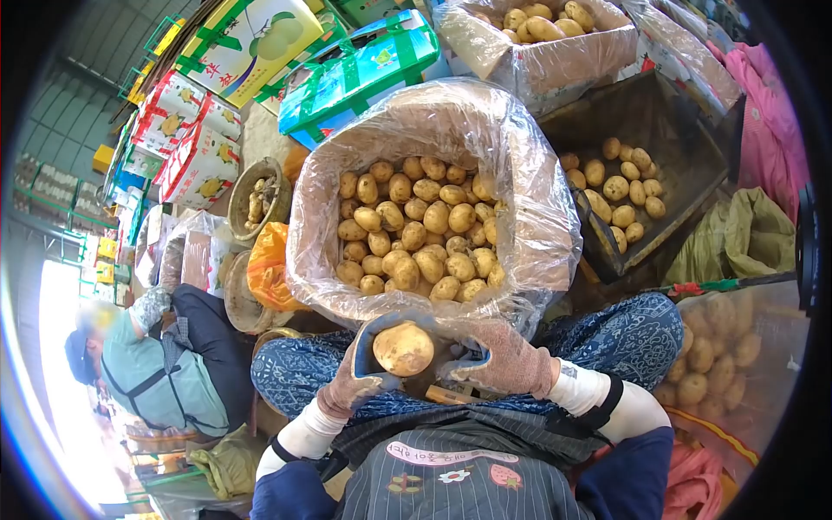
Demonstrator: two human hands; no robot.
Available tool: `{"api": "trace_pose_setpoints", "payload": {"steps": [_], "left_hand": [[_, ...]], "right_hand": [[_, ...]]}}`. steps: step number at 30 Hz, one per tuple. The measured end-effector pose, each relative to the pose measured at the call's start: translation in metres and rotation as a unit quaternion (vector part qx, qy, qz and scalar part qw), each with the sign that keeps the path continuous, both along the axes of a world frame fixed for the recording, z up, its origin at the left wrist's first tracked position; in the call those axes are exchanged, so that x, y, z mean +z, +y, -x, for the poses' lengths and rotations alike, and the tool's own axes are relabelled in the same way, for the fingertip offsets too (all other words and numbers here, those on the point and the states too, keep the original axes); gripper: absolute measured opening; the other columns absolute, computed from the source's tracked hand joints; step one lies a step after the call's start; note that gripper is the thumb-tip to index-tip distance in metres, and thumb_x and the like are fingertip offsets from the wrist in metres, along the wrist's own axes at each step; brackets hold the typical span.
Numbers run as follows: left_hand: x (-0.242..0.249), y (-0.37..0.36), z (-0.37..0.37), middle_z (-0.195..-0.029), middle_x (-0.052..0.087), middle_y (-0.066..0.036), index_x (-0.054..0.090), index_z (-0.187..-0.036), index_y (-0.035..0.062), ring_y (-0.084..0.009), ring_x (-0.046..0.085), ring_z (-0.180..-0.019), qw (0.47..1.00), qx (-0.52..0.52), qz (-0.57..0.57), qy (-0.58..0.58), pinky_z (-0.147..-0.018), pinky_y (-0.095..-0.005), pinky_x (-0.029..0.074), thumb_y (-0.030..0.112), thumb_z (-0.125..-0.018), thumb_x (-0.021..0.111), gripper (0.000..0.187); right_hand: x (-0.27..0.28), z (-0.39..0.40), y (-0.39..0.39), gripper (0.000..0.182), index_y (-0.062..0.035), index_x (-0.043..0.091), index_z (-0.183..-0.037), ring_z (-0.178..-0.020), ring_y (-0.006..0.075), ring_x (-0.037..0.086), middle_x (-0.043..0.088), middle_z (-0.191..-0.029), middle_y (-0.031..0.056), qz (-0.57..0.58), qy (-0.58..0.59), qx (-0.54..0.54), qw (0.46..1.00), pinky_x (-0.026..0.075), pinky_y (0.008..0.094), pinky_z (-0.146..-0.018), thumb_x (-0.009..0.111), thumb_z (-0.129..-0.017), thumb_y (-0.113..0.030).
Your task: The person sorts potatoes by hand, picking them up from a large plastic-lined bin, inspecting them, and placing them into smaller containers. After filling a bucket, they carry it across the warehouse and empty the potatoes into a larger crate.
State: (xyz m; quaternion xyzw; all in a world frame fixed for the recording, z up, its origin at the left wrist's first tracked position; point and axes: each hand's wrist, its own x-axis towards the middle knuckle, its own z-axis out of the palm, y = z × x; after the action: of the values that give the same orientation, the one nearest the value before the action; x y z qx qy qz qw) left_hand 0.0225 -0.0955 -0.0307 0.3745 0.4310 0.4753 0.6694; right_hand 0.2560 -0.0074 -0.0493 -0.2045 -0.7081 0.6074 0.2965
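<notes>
My left hand (364, 368), in a blue and brown glove, is wrapped round a large potato (404, 349) above my lap. To its right my right hand (498, 357), gloved alike, has its fingers curled toward the potato, apart from it; whether something is between them I cannot make out. Just beyond both hands stands a cardboard box lined with clear plastic (542, 199), holding many potatoes (416, 234) in its bottom. Patterned blue trousers (607, 342) show beneath my forearms.
A dark crate (685, 130) with potatoes lies at right, another lined box (563, 74) behind. Baskets (260, 198) and an orange bag (270, 269) are at left. A bag of potatoes (719, 355) stands right. Another person (173, 373) sits far left. Closed cartons (360, 78) stand behind.
</notes>
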Motion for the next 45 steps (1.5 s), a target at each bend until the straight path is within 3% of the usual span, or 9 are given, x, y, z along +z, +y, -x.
{"api": "trace_pose_setpoints", "payload": {"steps": [21,25,28,32,35,37,38,40,45], "left_hand": [[-0.005,-0.012,0.019,-0.132,0.055,-0.012,0.043,-0.137,-0.0005,-0.0210,0.054,-0.123,0.988,0.025,-0.094,0.117,-0.106,-0.0357,0.042,0.019,-0.073,0.087,0.080],[0.072,-0.021,0.074,-0.119,0.062,-0.013,0.051,-0.130,0.0022,-0.0228,0.059,-0.114,0.963,0.205,-0.064,0.162,-0.099,-0.0369,0.048,0.025,-0.060,0.089,0.083],[0.088,-0.015,0.148,-0.112,0.064,-0.016,0.048,-0.132,0.0021,-0.0234,0.068,-0.085,0.933,0.299,-0.129,0.153,-0.069,-0.0298,0.057,0.039,-0.081,0.075,0.069],[0.054,0.032,0.253,-0.110,0.065,-0.015,0.050,-0.130,0.0010,-0.0186,0.067,-0.084,0.898,0.378,-0.097,0.201,-0.065,-0.0283,0.056,0.029,-0.085,0.074,0.058],[-0.030,0.078,0.323,-0.096,0.068,-0.012,0.058,-0.120,0.0074,-0.0199,0.067,-0.089,0.819,0.323,0.088,0.466,-0.072,-0.0303,0.055,0.038,-0.080,0.078,0.054],[-0.102,0.104,0.355,-0.104,0.067,-0.016,0.061,-0.115,0.0096,-0.0279,0.066,-0.096,0.641,0.244,0.083,0.723,-0.080,-0.0393,0.054,0.040,-0.076,0.079,0.052],[-0.115,0.114,0.355,-0.104,0.067,-0.016,0.061,-0.115,0.0096,-0.0279,0.066,-0.096,0.655,0.232,0.080,0.715,-0.080,-0.0393,0.054,0.040,-0.076,0.079,0.052],[-0.126,0.135,0.349,-0.114,0.063,-0.015,0.061,-0.118,0.0099,-0.0318,0.062,-0.106,0.519,0.089,0.183,0.830,-0.089,-0.0449,0.050,0.041,-0.073,0.080,0.058],[-0.190,0.141,0.357,-0.124,0.056,-0.016,0.053,-0.131,0.0085,-0.0347,0.053,-0.115,0.455,0.007,0.166,0.875,-0.093,-0.0455,0.046,0.032,-0.084,0.064,0.054]], "right_hand": [[-0.020,0.013,0.004,0.070,-0.0028,0.049,-0.133,-0.121,0.0386,0.053,0.053,-0.132,0.0221,-0.193,-0.094,0.035,0.976,0.045,0.0430,-0.101,0.080,-0.075,-0.027],[-0.022,0.011,0.009,0.063,-0.0026,0.052,-0.131,-0.117,0.0376,0.056,0.057,-0.127,0.0212,-0.184,-0.154,0.015,0.971,0.045,0.0421,-0.100,0.078,-0.076,-0.019],[-0.026,0.013,0.015,0.056,-0.0010,0.055,-0.128,-0.106,0.0308,0.063,0.064,-0.116,0.0167,-0.164,-0.145,-0.014,0.976,0.048,0.0378,-0.094,0.074,-0.075,-0.005],[-0.009,0.021,0.026,0.050,0.0033,0.054,-0.129,-0.099,0.0210,0.065,0.066,-0.110,0.0139,-0.117,-0.136,-0.103,0.978,0.051,0.0325,-0.090,0.065,-0.080,0.007],[-0.009,0.013,0.051,0.050,0.0021,0.054,-0.132,-0.100,0.0203,0.065,0.065,-0.113,0.0127,-0.076,-0.140,-0.163,0.974,0.052,0.0321,-0.089,0.063,-0.083,0.006],[-0.001,0.007,0.068,0.046,0.0027,0.055,-0.130,-0.100,0.0186,0.064,0.066,-0.110,0.0127,-0.084,-0.159,-0.199,0.963,0.052,0.0313,-0.089,0.061,-0.084,0.006],[0.007,0.006,0.074,0.045,0.0029,0.056,-0.129,-0.100,0.0185,0.064,0.066,-0.109,0.0128,-0.069,-0.185,-0.210,0.958,0.051,0.0309,-0.089,0.061,-0.085,0.006],[0.016,0.001,0.090,0.043,0.0036,0.056,-0.129,-0.100,0.0180,0.064,0.066,-0.109,0.0130,-0.043,-0.223,-0.232,0.946,0.051,0.0300,-0.088,0.061,-0.086,0.005],[0.019,0.012,0.118,0.045,0.0034,0.055,-0.131,-0.101,0.0185,0.064,0.066,-0.111,0.0138,-0.046,-0.257,-0.238,0.935,0.051,0.0305,-0.089,0.061,-0.086,0.004]]}}
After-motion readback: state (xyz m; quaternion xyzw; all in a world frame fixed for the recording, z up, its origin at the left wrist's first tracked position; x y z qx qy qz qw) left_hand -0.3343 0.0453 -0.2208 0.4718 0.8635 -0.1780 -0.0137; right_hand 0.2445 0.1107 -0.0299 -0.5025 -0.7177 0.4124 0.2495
